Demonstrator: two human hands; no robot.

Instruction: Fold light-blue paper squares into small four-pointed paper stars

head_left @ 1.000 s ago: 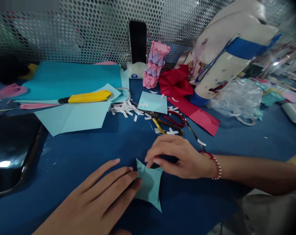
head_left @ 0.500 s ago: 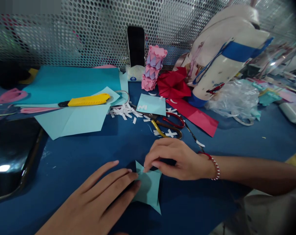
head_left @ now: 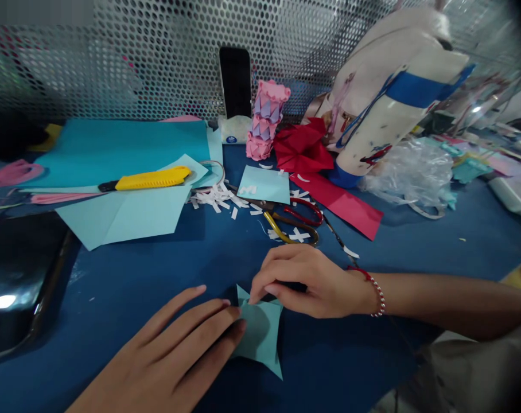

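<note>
A light-blue piece of folded paper (head_left: 260, 334) with pointed corners lies on the blue table near its front. My left hand (head_left: 178, 344) is open, its long fingers stretched out flat and their tips resting on the paper's left edge. From the right, my right hand (head_left: 306, 282) reaches over the paper's upper edge. Its fingers are curled and closed, with the fingertips pressed at a fold near the top left corner. The left part of the paper is hidden under my left fingers. A red and white beaded bracelet (head_left: 377, 295) circles my right wrist.
Beyond my hands lie scissors (head_left: 282, 221), white paper strips (head_left: 215, 198), a light-blue square (head_left: 264, 183) and red paper (head_left: 342, 203). A yellow cutter (head_left: 152, 178) rests on blue sheets at left, near a black phone (head_left: 19, 281). A white-and-blue bottle (head_left: 385, 126) leans at the right.
The whole view has shifted slightly, so the items appear a little farther left. My right fingertips have moved slightly left along the paper's upper fold. My left hand stays on the paper.
</note>
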